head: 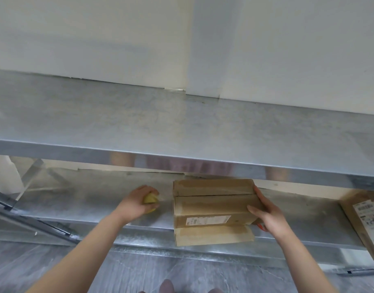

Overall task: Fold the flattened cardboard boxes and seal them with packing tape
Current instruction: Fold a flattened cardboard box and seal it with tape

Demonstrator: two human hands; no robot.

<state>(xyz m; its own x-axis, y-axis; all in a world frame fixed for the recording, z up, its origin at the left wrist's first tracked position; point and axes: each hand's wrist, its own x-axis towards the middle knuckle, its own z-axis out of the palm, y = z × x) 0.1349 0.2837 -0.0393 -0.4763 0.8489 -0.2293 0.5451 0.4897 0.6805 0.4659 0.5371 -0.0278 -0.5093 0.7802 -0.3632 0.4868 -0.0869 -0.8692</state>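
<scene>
Left hand (137,203) gripping yellow roll (149,198), perhaps tape, right hand (266,214) flat against taped box (213,204), flap hanging

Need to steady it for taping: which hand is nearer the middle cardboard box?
Right. The right hand rests on the right end of the cardboard box; the left hand is apart to its left, gripping a yellow object.

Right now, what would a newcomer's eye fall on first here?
The brown cardboard box sits on the lower metal shelf, one flap hanging over the front edge. The right hand rests against its right side, while the left hand grips a yellow object just left of it. Another labelled box lies at far right.
</scene>
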